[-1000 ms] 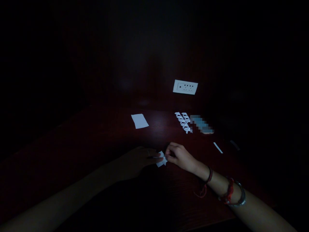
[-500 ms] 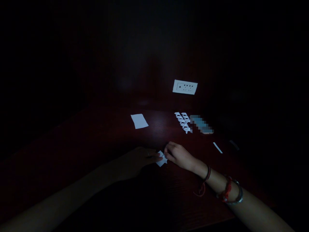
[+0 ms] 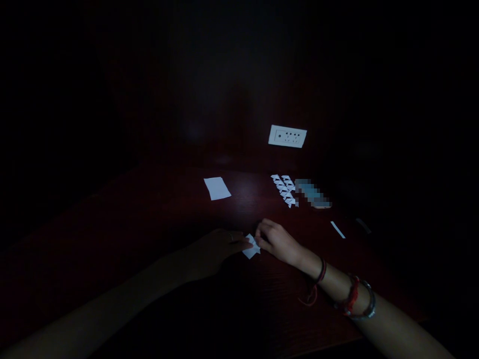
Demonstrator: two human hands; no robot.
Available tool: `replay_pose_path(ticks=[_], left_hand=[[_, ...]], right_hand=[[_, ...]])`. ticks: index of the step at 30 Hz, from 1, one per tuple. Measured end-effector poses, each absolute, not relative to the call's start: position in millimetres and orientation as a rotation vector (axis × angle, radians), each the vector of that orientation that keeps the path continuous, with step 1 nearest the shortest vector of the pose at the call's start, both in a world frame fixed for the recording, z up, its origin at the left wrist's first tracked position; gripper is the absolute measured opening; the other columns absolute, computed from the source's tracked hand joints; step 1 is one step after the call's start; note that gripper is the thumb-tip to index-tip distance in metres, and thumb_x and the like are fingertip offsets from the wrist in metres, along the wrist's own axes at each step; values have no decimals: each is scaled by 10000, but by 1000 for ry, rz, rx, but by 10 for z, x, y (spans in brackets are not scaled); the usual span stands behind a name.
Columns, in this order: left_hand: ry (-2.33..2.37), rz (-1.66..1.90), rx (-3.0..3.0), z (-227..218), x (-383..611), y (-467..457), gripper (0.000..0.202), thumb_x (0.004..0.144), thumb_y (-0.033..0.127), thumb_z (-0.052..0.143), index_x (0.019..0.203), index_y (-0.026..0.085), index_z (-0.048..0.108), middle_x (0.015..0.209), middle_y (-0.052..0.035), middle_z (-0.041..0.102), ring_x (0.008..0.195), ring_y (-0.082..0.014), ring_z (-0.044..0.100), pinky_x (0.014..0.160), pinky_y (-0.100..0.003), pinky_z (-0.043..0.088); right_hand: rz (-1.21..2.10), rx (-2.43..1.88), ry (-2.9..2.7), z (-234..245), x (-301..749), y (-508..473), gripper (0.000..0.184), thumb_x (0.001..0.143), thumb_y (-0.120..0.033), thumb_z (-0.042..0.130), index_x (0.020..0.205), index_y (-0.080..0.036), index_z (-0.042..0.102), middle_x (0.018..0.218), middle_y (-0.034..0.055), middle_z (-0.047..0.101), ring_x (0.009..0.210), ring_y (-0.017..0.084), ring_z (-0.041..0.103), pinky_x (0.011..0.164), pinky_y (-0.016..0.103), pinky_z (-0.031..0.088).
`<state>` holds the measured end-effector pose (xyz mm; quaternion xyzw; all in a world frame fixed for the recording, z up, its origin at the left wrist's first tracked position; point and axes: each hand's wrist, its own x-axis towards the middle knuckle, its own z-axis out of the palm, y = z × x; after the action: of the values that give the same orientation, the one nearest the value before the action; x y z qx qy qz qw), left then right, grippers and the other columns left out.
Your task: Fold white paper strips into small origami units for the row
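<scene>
A small piece of white folded paper [image 3: 250, 253] with pointed corners lies on the dark red table, between my two hands. From the left, my left hand [image 3: 220, 244], dim in shadow and wearing a ring, has its fingers on the paper, pinching or pressing it; the exact grip is hard to see. My right hand [image 3: 277, 242] is curled, thumb and fingertips closed on the paper's right edge. Bracelets [image 3: 354, 296] circle the right wrist and forearm. Beyond the hands, several folded white paper pieces [image 3: 285, 192] stand in two rows.
A stack of white paper sheets [image 3: 217, 188] lies at the back. Right of the folded pieces is a pixelated phone [image 3: 313, 194]. A narrow white strip [image 3: 338, 230] rests nearer on the right. A socket plate [image 3: 288, 136] is on the wall. Surroundings are very dark.
My left fingers have shifted slightly over the folded paper, while my right hand keeps its place at the edge. The view has moved a little; the other things stay put.
</scene>
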<state>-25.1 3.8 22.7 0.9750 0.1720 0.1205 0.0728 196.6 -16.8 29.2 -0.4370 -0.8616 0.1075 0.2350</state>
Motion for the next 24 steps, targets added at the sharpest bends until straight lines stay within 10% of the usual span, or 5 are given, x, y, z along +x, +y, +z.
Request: replay_pose_path(ticks=[24], left_hand=[[351,421,2933,266,-355,159,732,620,-98,350,1239,293,343,1271,7,392,1158,-183,341,926,-387,304]], right_hand=[[-206,-962,-2759,422,2172,-236,202,801,-162,422,888,-176,603,879,43,568,771,135,531,753,273,407]])
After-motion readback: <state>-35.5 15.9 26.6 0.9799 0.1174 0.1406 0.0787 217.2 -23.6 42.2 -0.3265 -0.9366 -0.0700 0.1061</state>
